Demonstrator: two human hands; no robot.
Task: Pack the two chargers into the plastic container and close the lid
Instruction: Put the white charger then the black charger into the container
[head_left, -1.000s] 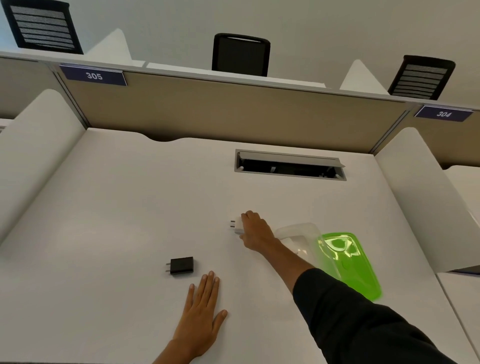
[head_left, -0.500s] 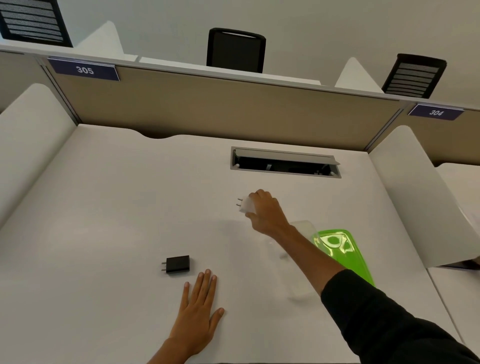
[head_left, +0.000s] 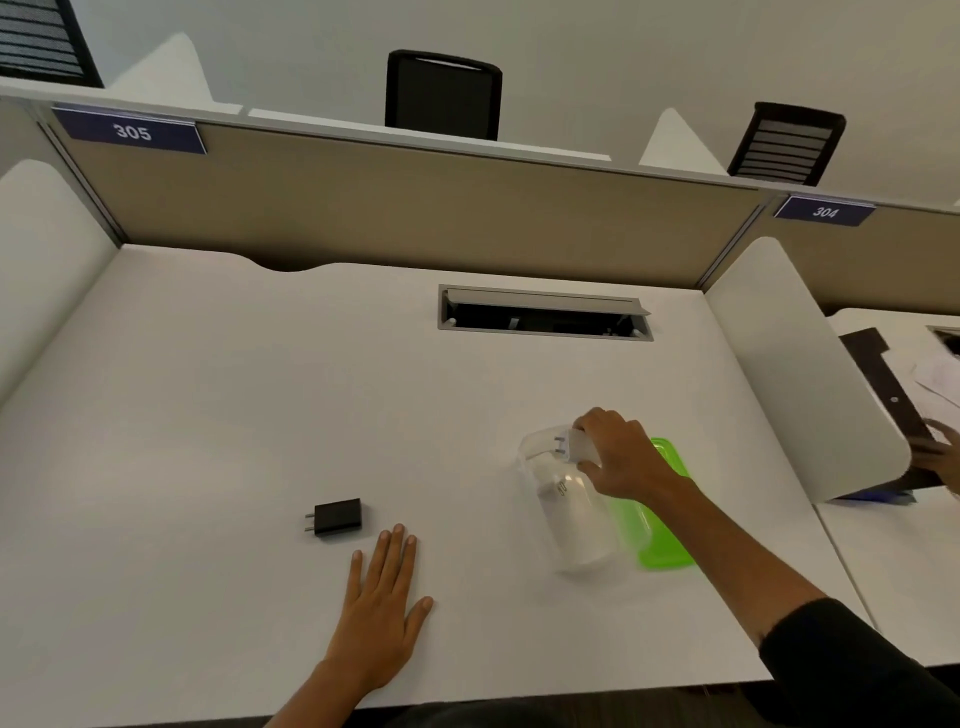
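Note:
My right hand is shut on a white charger, prongs pointing left, held over the far end of a clear plastic container that stands open on the white desk. A translucent green lid lies flat just right of the container, partly under my right forearm. A black charger lies on the desk to the left, prongs pointing left. My left hand rests flat and open on the desk, just in front and to the right of the black charger, not touching it.
An open cable slot is set into the desk behind the container. Beige partition panels close off the back and white dividers flank both sides. Another person's hand and papers show on the neighbouring desk at far right.
My right hand lifted the white charger off the desk and carried it right and nearer, over the container. The left hand and the black charger have stayed put.

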